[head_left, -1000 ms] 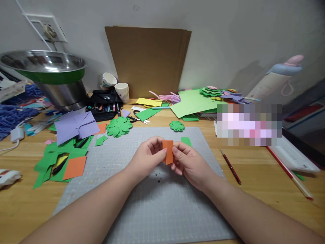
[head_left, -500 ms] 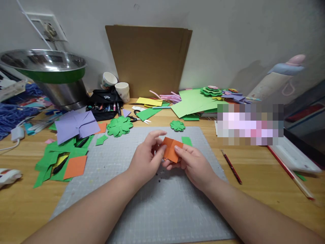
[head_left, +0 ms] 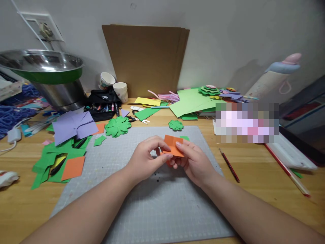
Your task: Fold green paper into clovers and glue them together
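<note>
Between my two hands is a small creased square of orange paper (head_left: 173, 141), held above the grey cutting mat (head_left: 152, 210). My left hand (head_left: 149, 156) grips its lower left edge between thumb and fingers. On the right side, my right hand (head_left: 194, 156) pinches it, thumb on top and fingers curled beneath. A flap of orange shows below the near edge, partly hidden by the fingers. Beyond my hands lie a small green paper flower (head_left: 176, 125) and a larger green paper flower (head_left: 118, 126). A green paper piece (head_left: 184, 138) peeks out behind the orange paper.
Left of the mat are green scraps (head_left: 43, 162), an orange square (head_left: 73, 168) and purple paper (head_left: 73, 125). Scissors (head_left: 138, 118), a black pencil case (head_left: 101, 105) and paper cups (head_left: 120, 92) stand farther back. A dark red pencil (head_left: 229, 165) lies to the right.
My left fingers have come down onto the orange paper, and its near edge now bends or folds. The whole view has shifted slightly.
</note>
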`<state>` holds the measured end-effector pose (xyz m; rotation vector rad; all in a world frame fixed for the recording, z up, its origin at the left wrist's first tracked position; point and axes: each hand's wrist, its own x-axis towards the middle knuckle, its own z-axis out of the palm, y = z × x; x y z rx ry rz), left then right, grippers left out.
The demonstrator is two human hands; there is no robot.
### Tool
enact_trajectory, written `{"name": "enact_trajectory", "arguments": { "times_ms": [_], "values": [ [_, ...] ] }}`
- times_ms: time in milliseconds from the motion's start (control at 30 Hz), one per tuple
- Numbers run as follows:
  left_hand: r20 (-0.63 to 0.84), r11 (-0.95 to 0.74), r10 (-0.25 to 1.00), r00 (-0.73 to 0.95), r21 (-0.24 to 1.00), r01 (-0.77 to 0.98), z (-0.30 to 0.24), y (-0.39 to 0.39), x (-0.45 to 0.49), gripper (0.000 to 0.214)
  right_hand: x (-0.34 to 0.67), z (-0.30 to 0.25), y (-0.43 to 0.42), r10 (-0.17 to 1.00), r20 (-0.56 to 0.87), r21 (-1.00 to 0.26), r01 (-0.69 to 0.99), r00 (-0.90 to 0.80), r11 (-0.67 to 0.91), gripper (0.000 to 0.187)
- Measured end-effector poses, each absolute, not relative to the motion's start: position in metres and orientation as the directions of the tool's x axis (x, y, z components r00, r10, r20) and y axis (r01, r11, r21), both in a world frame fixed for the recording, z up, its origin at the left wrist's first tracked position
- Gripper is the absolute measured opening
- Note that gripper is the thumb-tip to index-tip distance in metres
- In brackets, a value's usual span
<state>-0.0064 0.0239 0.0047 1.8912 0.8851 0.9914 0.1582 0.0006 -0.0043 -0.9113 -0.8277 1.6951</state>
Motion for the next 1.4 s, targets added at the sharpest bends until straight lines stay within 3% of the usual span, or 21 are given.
{"name": "enact_trajectory", "arguments": {
  "times_ms": [100, 200, 333, 600, 867, 1167, 1400],
  "values": [
    [0.348, -0.420, 0.877, 0.331, 0.891, 0.175, 0.002, 0.025, -0.007, 0.006, 0.157, -0.006, -0.002, 0.993, -0.042, -0.868, -0.488, -0.111, -0.091, 0.031],
    [0.354, -0.384, 0.909, 0.218, 0.916, 0.113, 0.000, 0.025, -0.007, 0.008, 0.157, -0.007, -0.004, 0.991, 0.110, -0.912, -0.403, -0.075, 0.071, 0.032],
    [0.355, -0.373, 0.917, 0.183, 0.925, 0.077, 0.000, 0.024, -0.007, 0.008, 0.156, -0.007, -0.007, 0.991, 0.118, -0.966, -0.238, -0.067, 0.099, 0.018],
    [0.313, -0.335, 0.922, 0.227, 0.940, 0.067, 0.003, 0.020, -0.005, 0.005, 0.156, -0.004, -0.006, 0.987, 0.159, -0.965, -0.209, 0.027, 0.161, 0.010],
    [0.104, -0.041, 0.959, 0.264, 0.971, -0.236, 0.003, 0.017, 0.005, 0.017, 0.155, -0.011, -0.005, 0.993, 0.111, -0.940, -0.321, 0.028, 0.114, 0.016],
    [0.012, 0.035, 0.976, 0.216, 0.977, -0.209, 0.001, 0.019, 0.005, 0.029, 0.154, -0.012, -0.004, 0.999, -0.026, -0.933, -0.359, 0.032, -0.013, 0.025],
    [-0.076, 0.124, 0.970, 0.231, 0.972, -0.202, 0.004, 0.020, 0.007, 0.028, 0.153, -0.012, -0.004, 1.000, -0.023, -0.941, -0.338, 0.016, -0.016, 0.027]
  ]
}}
